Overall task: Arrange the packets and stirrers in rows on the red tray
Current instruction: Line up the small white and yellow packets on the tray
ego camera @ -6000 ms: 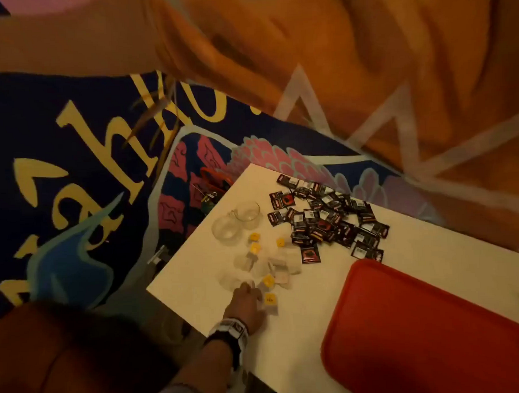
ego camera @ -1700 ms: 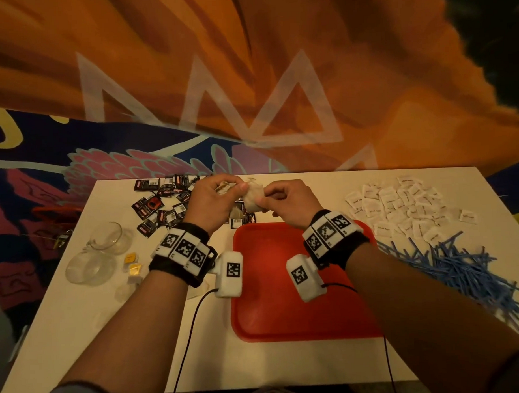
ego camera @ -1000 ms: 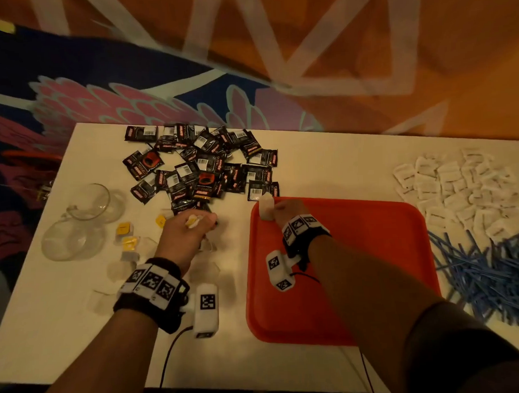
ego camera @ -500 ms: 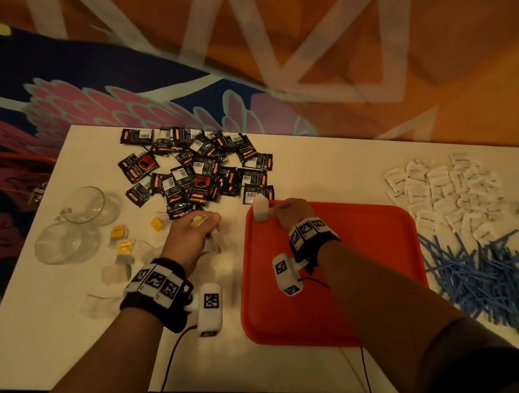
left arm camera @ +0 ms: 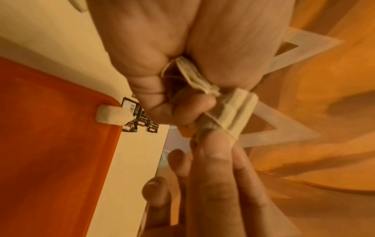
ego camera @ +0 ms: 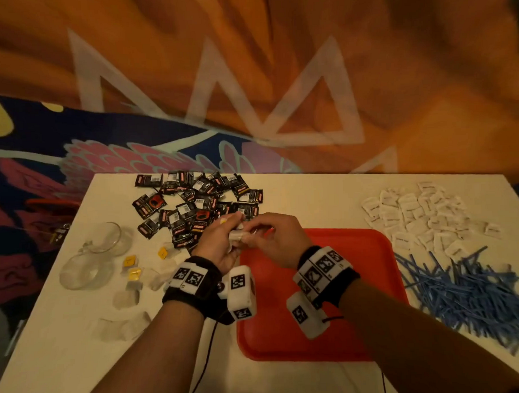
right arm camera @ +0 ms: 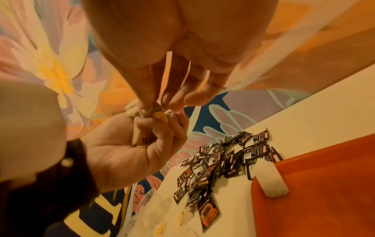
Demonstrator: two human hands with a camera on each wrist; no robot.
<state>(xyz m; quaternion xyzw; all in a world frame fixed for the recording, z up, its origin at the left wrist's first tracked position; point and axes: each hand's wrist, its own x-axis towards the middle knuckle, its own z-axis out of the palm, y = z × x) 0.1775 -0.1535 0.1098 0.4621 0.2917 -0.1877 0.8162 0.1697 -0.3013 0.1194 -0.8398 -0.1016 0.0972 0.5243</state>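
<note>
My two hands meet above the far-left corner of the red tray. My left hand grips a small bundle of white tea bags with strings and a yellow tag. My right hand pinches one bag at the top of that bundle. One white tea bag lies alone on the tray's corner; in the head view my hands hide it. The rest of the tray is bare.
On the white table, a pile of black packets lies beyond the tray's left corner. White packets and blue stirrers lie to the right. Two glass cups and loose tea bags are at the left.
My right hand has left a tea bag on the tray's corner and come up to the left hand. My left hand has lifted its bundle off the table to meet it.
</note>
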